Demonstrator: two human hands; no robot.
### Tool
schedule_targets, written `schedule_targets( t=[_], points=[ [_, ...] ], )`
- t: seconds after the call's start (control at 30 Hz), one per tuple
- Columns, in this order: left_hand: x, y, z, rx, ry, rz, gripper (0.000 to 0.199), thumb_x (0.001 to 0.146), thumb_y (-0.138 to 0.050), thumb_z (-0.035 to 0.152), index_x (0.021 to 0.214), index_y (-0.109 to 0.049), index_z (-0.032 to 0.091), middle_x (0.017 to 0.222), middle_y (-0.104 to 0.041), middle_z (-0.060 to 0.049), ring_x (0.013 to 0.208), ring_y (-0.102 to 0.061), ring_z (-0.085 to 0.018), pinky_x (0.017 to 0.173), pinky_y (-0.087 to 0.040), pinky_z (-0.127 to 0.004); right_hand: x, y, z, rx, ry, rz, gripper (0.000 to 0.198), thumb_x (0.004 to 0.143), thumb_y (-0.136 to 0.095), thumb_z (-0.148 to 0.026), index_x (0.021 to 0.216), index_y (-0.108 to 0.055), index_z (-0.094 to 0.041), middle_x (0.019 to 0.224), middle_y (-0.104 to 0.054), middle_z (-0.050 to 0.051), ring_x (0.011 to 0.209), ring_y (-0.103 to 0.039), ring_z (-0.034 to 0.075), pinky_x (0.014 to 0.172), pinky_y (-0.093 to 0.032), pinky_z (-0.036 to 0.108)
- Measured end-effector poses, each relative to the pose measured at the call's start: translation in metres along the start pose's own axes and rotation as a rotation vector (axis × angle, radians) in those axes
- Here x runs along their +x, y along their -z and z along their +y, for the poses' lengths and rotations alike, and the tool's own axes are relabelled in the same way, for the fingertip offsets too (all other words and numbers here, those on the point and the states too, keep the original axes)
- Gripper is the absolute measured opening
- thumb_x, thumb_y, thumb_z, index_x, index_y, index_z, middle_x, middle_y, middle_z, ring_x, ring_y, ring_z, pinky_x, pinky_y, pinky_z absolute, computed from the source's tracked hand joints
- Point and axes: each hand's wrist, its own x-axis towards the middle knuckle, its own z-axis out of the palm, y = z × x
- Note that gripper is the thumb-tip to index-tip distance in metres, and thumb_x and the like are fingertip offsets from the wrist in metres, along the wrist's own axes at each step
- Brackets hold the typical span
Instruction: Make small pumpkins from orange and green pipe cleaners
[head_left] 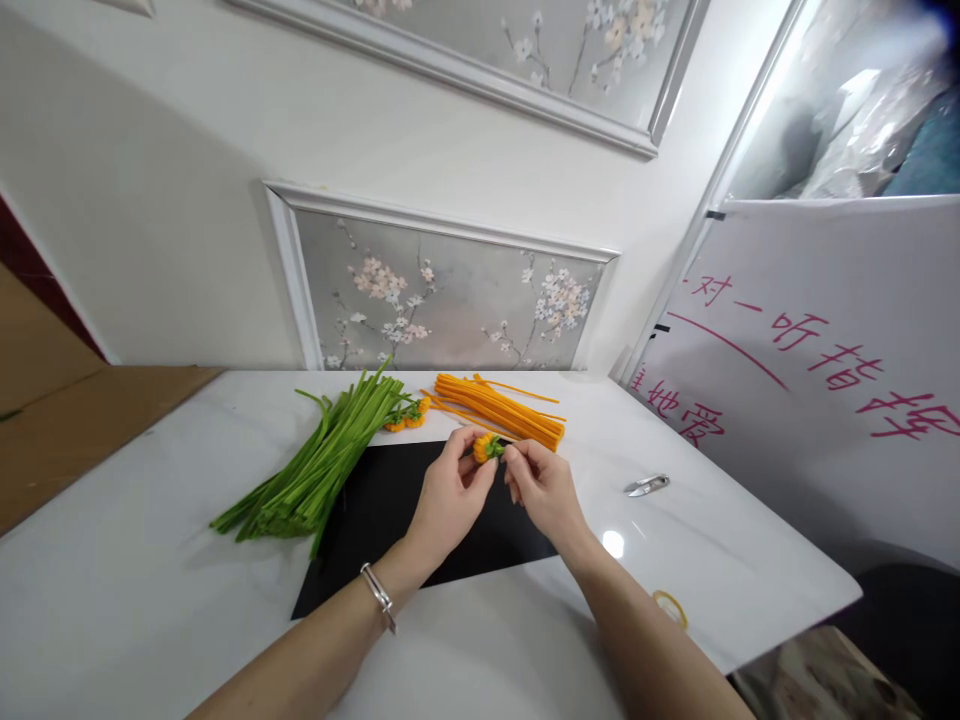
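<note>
Between thumb and fingers of my left hand [452, 490] is a small ribbed orange pipe-cleaner pumpkin [484, 449], tilted with its green top to the right. My right hand [541, 484] pinches the end of that green pipe-cleaner top; its fingertips partly hide the end. Both hands are above a black mat [390, 500]. Just behind them lies a bundle of orange pipe cleaners [499, 408], with a few loose ones beside it. Left of the mat, partly over its edge, is a big bunch of green pipe cleaners [322, 460]. More orange-and-green pieces [409, 416] lie beside the green bunch.
Small metal thread snips [646, 486] lie on the white table [187, 620] to the right. Nearer the front right is a yellow ring like a tape roll [670, 608]. A panelled wall rises behind the table, and a white board with red handwriting [810, 340] stands at the right.
</note>
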Motion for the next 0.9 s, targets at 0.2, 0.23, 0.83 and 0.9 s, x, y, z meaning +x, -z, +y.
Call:
schedule_targets(
  t=[0.2,0.23,0.83,0.9],
  points=[
    [-0.0022,-0.0021,-0.0007,0.056,0.021,-0.019,0.028,0.073,-0.067,0.016,0.101,-0.066,0.022,0.098,-0.070,-0.003,0.087,-0.067,-0.018,0.084,-0.050,-0.026,0.0010,0.0016,0.0005,-0.020,0.023,-0.018,0.038,0.092,-0.045,-0.048,0.067,-0.052,-0.020,0.048,-0.047,-0.005,0.040,-0.044,0.009,0.043,-0.036,0.021],
    [-0.0019,-0.0020,-0.0013,0.053,0.020,-0.018,0.028,0.073,-0.067,0.016,0.101,-0.066,0.022,0.098,-0.070,-0.004,0.087,-0.067,-0.019,0.083,-0.051,-0.026,0.0009,0.0015,0.0001,-0.032,0.033,-0.009,0.036,0.092,-0.046,-0.047,0.069,-0.054,-0.020,0.049,-0.048,-0.005,0.041,-0.045,0.009,0.044,-0.036,0.022],
    [0.0018,0.0025,-0.0009,-0.003,0.032,0.043,0.027,0.077,-0.064,0.018,0.102,-0.068,0.025,0.100,-0.070,-0.003,0.093,-0.066,-0.019,0.087,-0.051,-0.028,0.0000,-0.0019,0.0009,-0.087,0.112,-0.015,0.018,0.087,-0.056,-0.040,0.083,-0.055,-0.022,0.058,-0.053,-0.005,0.044,-0.047,0.010,0.043,-0.037,0.023],
    [0.0018,0.0026,0.0016,0.016,0.022,0.028,0.026,0.076,-0.065,0.016,0.100,-0.071,0.026,0.101,-0.071,-0.002,0.094,-0.065,-0.020,0.091,-0.048,-0.028,0.0005,-0.0009,0.0009,-0.079,0.107,-0.011,0.019,0.088,-0.054,-0.039,0.081,-0.054,-0.022,0.057,-0.051,-0.005,0.044,-0.046,0.010,0.044,-0.037,0.023]
  ],
)
